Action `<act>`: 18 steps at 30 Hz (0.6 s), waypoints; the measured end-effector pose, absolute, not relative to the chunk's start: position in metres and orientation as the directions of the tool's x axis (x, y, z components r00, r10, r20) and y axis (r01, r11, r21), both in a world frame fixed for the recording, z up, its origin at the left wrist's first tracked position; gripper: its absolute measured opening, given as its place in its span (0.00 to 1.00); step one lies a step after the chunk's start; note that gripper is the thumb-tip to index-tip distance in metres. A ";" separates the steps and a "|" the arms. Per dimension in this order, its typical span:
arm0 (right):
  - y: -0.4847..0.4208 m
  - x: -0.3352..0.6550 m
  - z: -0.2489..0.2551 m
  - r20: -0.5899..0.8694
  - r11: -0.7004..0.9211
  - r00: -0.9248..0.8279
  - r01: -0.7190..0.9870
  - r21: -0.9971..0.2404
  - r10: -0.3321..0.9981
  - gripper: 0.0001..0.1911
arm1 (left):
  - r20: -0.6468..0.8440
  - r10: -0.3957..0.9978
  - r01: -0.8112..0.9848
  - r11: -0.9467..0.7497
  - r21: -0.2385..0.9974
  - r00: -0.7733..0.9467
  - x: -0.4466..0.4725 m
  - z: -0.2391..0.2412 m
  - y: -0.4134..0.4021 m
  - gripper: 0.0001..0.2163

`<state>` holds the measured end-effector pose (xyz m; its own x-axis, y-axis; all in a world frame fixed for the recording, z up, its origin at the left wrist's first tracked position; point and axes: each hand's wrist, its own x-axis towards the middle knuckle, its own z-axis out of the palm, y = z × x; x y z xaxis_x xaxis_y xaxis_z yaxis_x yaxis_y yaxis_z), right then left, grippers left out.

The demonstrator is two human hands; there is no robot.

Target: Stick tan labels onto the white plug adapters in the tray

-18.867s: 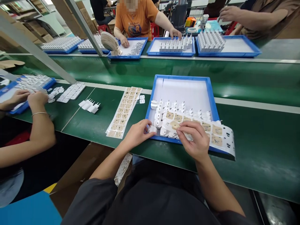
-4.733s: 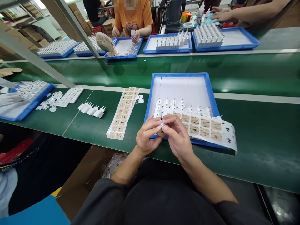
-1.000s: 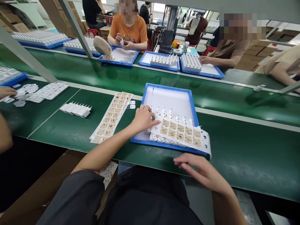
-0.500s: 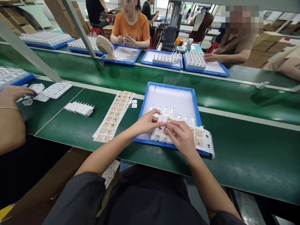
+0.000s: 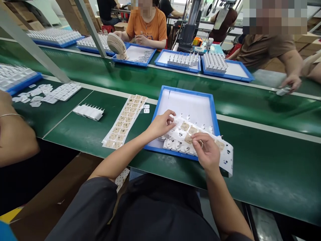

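Green worktop [image 5: 263,167] filled the head view around the near blue tray [image 5: 189,104]; beyond that tray stood five far trays [image 5: 238,69] in a line, one beige fan [image 5: 114,43], and two people facing across, one in an orange shirt [image 5: 147,26], one in a brown shirt [image 5: 269,50].

Over the near blue tray's front half lay the pad sheet [image 5: 193,130], a white strip bearing squarish tan pads, its right end curling past the tray's rim with small dark marks. One tan pad [image 5: 188,138] sat pinched in the grip of the right hand [image 5: 207,152], thumb against fingertips. The left hand [image 5: 162,125] curled at the sheet's left end; whether its grip pinched the sheet could not be told.

At least three white plugs [image 5: 177,145] showed by the tray's front rim, the rest partly hidden. Left of the tray lay two overlapping sheets [image 5: 122,122], with two small labels [image 5: 146,110] between; farther left, one row of pinned plugs [image 5: 88,112], too bunched to count.
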<state>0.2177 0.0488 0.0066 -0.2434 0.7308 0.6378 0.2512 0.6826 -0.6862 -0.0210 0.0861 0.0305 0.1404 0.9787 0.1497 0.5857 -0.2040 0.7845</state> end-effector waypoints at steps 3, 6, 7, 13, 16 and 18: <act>0.048 0.220 0.003 0.599 0.624 -0.175 0.235 -0.745 0.781 0.03 | 0.311 0.945 0.672 -0.293 0.680 0.097 -0.033 0.025 0.079 0.14; 0.048 0.218 0.004 0.616 0.635 -0.160 0.275 -0.722 0.771 0.02 | 0.332 0.929 0.738 -0.338 0.585 0.162 -0.047 0.014 0.063 0.16; 0.047 0.217 0.006 0.625 0.643 -0.167 0.298 -0.705 0.762 0.02 | 0.313 0.929 0.759 -0.346 0.552 0.196 -0.051 0.010 0.057 0.17; 0.044 0.211 0.016 0.703 0.729 -0.219 0.334 -0.598 0.677 0.09 | 0.323 0.889 0.818 -0.435 0.377 0.324 -0.062 -0.011 0.029 0.12; 0.040 0.207 0.016 0.659 0.703 -0.244 0.265 -0.660 0.712 0.10 | 0.337 0.894 0.811 -0.422 0.406 0.296 -0.067 -0.019 0.018 0.10; 0.036 0.203 0.013 0.621 0.673 -0.263 0.225 -0.705 0.738 0.10 | 0.337 0.911 0.770 -0.387 0.507 0.236 -0.071 -0.024 0.012 0.06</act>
<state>0.2025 0.0356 0.0132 -0.2626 0.7383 0.6213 0.2252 0.6730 -0.7045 -0.0711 0.0116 -0.0241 0.2355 0.9114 0.3374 0.7703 -0.3867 0.5070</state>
